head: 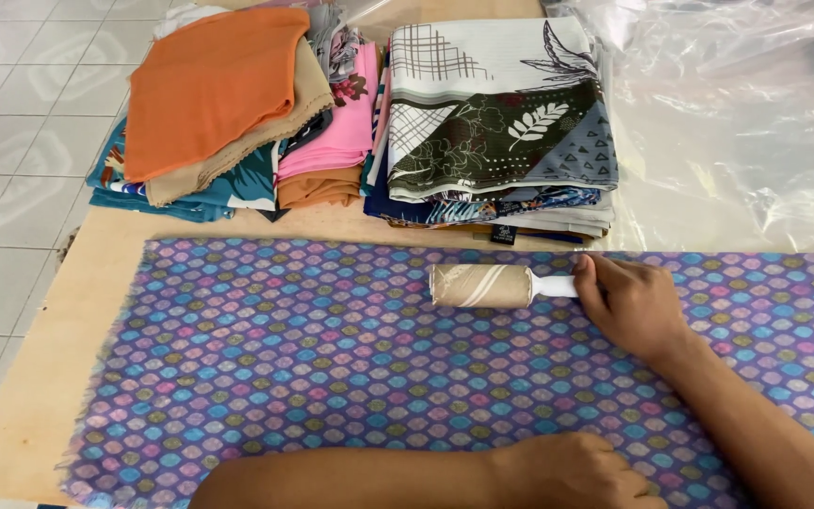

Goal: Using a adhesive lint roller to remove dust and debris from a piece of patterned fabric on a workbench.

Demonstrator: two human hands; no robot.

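- My right hand (628, 303) grips the white handle of the lint roller (482, 286), lying on the patterned purple cloth (284, 368) at frame centre.
- My left hand (572, 471) presses flat, fingers curled, on the cloth's lower edge.
- Left of the roller the cloth lies open to its frayed edge.
- Folded fabric stacks (350, 113) crowd the upper edge; clear plastic (737, 113) upper right.

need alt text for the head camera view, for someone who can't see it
A person's right hand holds a lint roller by its white handle on a purple patterned cloth spread over a wooden table, while the left hand presses the cloth flat. Folded fabrics are stacked behind, beside clear plastic sheeting.
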